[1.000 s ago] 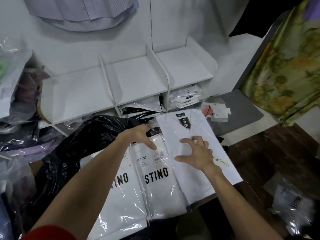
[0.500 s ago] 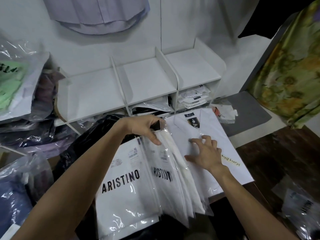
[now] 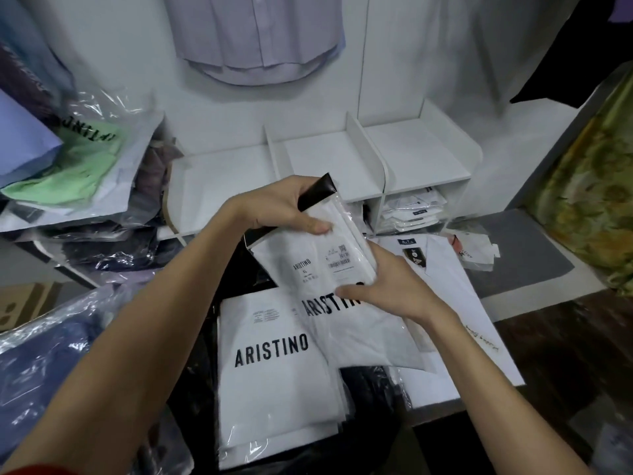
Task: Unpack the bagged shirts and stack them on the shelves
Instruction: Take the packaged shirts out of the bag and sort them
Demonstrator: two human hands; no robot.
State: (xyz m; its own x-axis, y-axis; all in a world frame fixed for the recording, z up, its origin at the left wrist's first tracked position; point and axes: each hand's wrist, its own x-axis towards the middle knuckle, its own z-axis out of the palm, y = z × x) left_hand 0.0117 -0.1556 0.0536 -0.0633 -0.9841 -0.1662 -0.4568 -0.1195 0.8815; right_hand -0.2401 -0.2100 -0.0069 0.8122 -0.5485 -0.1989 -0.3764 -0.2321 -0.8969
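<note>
Left hand (image 3: 291, 209) gripping top flap of bagged shirt (image 3: 329, 265), right hand (image 3: 390, 289) pinching its side, tilting it above bagged stack (image 3: 274, 365), likely steadying pack for opening. Shelves (image 3: 342, 166) waiting just behind.

Dim, soft focus, wide-angle edge distortion.

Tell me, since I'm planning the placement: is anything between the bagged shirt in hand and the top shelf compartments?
Nothing visible. Both hands, left hand and right hand, hold the bagged shirt just in front of the top shelf, whose compartments show bare white surfaces.
</note>
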